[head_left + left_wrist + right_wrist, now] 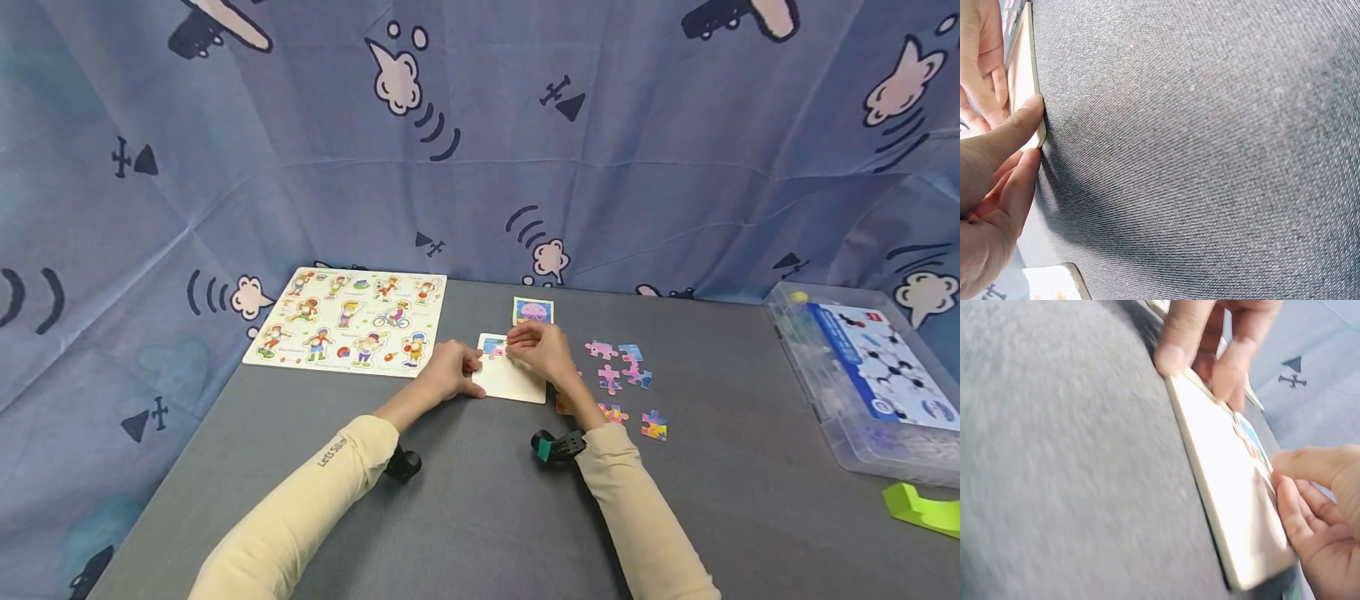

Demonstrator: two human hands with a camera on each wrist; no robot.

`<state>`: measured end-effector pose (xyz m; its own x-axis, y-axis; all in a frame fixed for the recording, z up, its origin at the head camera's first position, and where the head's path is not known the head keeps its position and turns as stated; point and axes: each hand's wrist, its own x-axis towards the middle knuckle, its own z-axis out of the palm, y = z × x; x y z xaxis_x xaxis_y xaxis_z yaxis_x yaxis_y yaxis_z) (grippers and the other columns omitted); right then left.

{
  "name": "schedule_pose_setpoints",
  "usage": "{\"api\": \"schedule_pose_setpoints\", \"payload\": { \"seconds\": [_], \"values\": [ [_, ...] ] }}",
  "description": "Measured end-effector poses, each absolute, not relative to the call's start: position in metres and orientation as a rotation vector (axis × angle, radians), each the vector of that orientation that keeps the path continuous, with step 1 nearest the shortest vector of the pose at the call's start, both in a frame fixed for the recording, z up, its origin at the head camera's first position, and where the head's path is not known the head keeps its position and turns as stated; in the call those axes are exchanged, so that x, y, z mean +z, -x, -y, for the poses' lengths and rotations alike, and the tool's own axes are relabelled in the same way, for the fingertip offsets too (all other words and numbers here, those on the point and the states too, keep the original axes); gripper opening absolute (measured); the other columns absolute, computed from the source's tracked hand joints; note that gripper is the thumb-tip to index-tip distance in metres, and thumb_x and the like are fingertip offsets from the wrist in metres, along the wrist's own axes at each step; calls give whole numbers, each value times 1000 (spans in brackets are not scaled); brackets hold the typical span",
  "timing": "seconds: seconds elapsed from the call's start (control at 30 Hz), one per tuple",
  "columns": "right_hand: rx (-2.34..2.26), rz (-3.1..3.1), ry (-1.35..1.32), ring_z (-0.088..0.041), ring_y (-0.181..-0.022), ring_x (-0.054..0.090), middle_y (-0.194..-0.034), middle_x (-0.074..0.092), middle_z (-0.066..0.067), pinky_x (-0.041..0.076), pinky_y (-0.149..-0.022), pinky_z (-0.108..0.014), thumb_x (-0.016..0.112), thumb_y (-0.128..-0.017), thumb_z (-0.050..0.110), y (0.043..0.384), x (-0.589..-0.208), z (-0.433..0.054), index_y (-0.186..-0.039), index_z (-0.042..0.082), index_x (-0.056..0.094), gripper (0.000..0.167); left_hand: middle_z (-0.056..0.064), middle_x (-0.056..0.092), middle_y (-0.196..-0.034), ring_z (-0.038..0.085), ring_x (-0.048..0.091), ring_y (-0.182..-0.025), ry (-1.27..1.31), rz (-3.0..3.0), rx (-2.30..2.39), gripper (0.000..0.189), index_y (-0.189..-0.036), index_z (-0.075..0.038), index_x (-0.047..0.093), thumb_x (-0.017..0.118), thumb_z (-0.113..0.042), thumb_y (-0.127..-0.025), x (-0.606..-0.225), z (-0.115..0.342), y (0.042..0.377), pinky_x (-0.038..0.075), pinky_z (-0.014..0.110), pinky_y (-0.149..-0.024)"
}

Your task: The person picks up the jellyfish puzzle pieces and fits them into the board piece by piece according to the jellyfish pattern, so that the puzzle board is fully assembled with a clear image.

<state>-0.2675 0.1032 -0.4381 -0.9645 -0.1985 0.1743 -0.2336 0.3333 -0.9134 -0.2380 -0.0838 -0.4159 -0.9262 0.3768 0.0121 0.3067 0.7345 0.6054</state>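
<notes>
A small cream puzzle board lies on the grey table, with joined puzzle pieces in its far left corner. My left hand grips the board's left side, thumb at the near corner and fingers along the edge. Over the board's far side, my right hand brings thumb and forefinger together in a pinch at a puzzle piece beside the joined ones; the fingertips hide most of it. In the right wrist view the pinching fingers are right at the board's far edge.
Loose puzzle pieces lie right of the board. Behind it is a jellyfish picture card. A larger board of sports figures lies at left. On the right are a clear plastic case and a green object.
</notes>
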Motion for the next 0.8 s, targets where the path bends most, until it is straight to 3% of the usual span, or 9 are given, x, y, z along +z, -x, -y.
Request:
{"api": "schedule_pose_setpoints", "payload": {
  "seconds": [0.2, 0.4, 0.7, 0.8],
  "values": [
    [1878, 2519, -460, -37, -92, 65, -103, 65, -30, 51, -73, -18, 68, -82, -9, 268, -437, -119, -107, -15, 61, 27, 16, 68, -112, 25, 66, -102, -605, -2843, 944, 26, -73, 1, 70, 90, -10, -61, -414, 84, 237, 50, 32, -80],
    [1879, 2551, -444, -33, -95, 65, -108, 64, -27, 51, -73, -19, 68, -85, -3, 268, -438, -140, -112, -11, 61, 29, 15, 67, -114, 26, 65, -103, -550, -2831, 973, 28, -80, 1, 71, 90, -8, -61, -415, 82, 236, 50, 34, -85],
    [1845, 2547, -427, -10, -86, 65, -109, 63, -29, 50, -75, -17, 66, -87, -1, 265, -436, -171, -114, -12, 60, 29, 15, 68, -113, 26, 66, -100, -554, -2838, 968, 29, -77, 0, 70, 91, -8, -58, -416, 83, 237, 50, 35, -84],
    [1825, 2542, -445, -8, -86, 64, -108, 63, -31, 50, -75, -16, 66, -87, -1, 262, -434, -182, -113, -13, 59, 30, 15, 68, -112, 26, 66, -99, -562, -2828, 982, 30, -76, -1, 70, 92, -9, -58, -418, 84, 239, 50, 33, -82]
  ]
}}
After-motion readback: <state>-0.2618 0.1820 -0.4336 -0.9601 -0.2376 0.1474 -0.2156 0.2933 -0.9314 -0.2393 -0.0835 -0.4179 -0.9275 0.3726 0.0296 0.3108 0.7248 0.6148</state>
